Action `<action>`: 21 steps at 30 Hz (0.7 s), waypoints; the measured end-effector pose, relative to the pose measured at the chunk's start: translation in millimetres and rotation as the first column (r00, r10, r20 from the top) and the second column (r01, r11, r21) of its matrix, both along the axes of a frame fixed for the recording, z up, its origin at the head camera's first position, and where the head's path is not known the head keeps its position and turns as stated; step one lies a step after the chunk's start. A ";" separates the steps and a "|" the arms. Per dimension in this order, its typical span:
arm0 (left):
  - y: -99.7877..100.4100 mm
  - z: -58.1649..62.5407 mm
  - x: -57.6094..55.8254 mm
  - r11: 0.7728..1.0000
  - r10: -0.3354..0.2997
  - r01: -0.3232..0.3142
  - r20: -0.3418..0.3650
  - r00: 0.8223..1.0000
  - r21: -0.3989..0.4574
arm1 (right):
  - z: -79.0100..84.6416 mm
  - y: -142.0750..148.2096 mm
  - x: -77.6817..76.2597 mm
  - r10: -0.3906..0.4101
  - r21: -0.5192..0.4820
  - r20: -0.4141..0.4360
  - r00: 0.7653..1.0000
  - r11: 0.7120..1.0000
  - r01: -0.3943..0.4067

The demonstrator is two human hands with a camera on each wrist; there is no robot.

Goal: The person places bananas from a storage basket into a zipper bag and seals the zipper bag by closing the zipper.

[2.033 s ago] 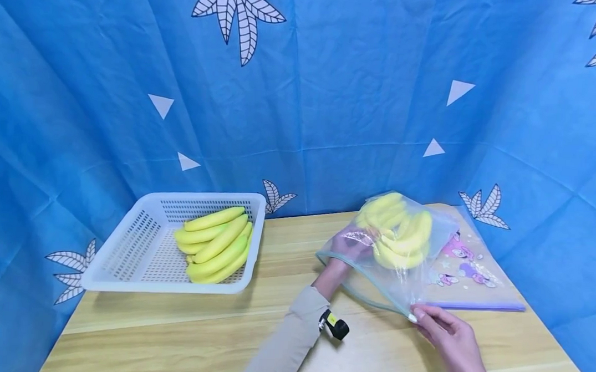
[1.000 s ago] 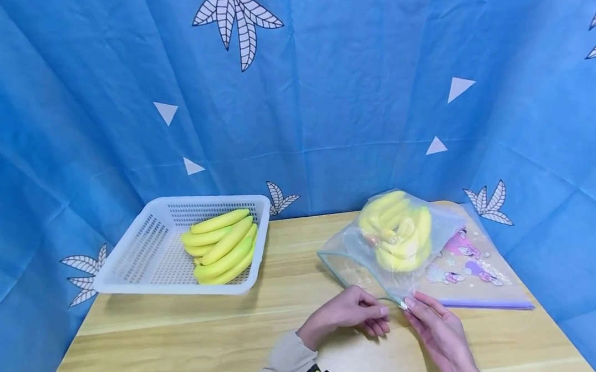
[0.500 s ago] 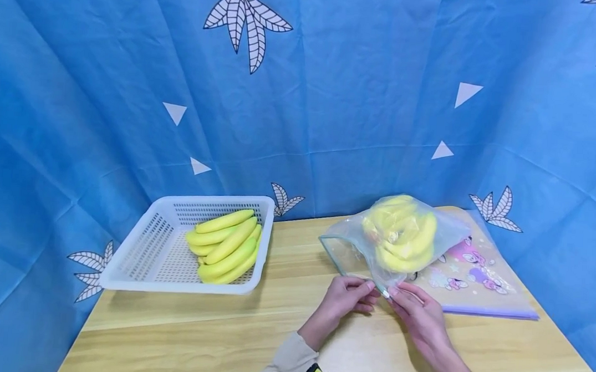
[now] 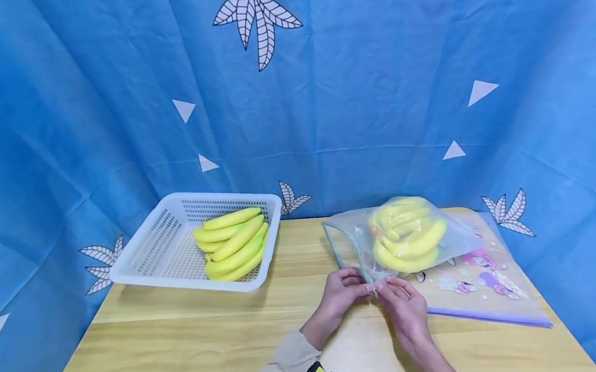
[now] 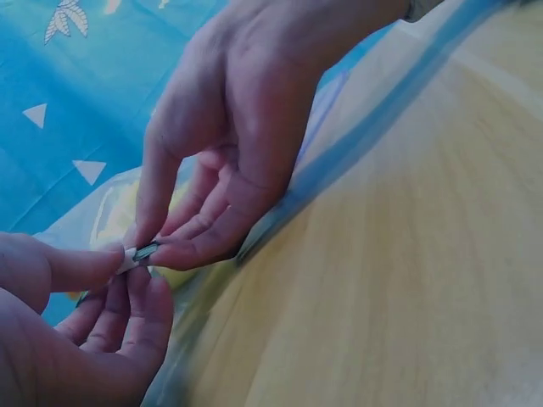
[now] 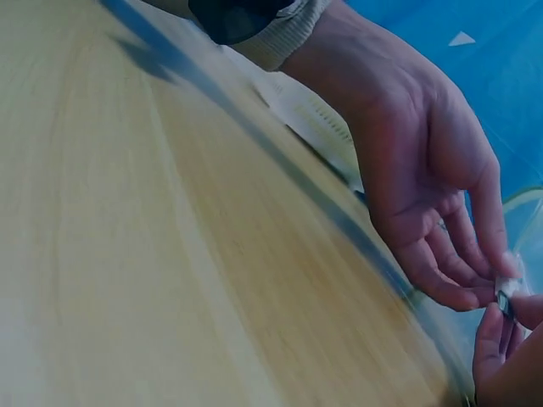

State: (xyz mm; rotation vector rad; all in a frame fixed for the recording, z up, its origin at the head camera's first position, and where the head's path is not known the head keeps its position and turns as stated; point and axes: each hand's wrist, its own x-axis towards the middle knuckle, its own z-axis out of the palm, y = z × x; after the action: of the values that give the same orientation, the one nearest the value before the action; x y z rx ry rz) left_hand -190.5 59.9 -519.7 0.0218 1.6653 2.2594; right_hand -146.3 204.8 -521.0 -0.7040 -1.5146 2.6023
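A clear slider zip bag with a green-edged mouth lies on the table, a bunch of bananas inside it. At the near corner of that mouth, my left hand and right hand meet fingertip to fingertip. The left wrist view has my left thumb and fingers on the small white slider. Right beside it, my right thumb and finger pinch the end of the green zip. Toward the far left, the bag's mouth gapes.
To the left stands a white plastic basket with a second bunch of bananas. A flat printed bag with a purple zip lies at the right, partly under the banana bag. Blue curtain encloses the wooden table.
My left hand has come out of the bag and moved to its near corner, where it now pinches the zip. My right hand has shifted left, drawing that corner along.
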 end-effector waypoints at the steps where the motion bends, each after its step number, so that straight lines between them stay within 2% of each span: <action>1: 0.7 -0.5 -0.1 1.000 0.014 -0.014 -0.010 1.000 -0.008 | 0.1 -0.3 -0.2 0.008 0.013 0.000 1.000 1.000 -0.008; 6: 0.8 -1.8 -0.4 0.996 0.058 -0.060 -0.031 0.998 -0.061 | 0.7 0.0 1.3 0.047 0.043 0.010 0.999 0.998 -0.047; 10: -1.8 -2.1 -1.2 0.995 0.072 -0.073 -0.015 0.997 -0.072 | 0.3 0.6 1.9 0.065 0.043 0.016 0.998 0.997 -0.065; 16: -12.4 -1.0 -10.8 0.996 0.086 -0.088 0.058 0.995 0.027 | 0.4 -1.7 1.6 0.087 0.056 0.030 0.996 0.994 -0.089; 21: -23.3 -3.0 -21.8 0.990 0.103 -0.113 0.117 0.988 0.085 | 0.5 -3.4 6.4 0.134 0.090 0.046 0.990 0.986 -0.138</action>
State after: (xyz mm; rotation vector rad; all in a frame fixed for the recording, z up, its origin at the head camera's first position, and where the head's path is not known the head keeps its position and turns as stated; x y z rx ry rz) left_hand -212.3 36.6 -522.7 -0.1745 1.5392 2.3681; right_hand -139.9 201.4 -520.5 -0.6706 -1.7413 2.6067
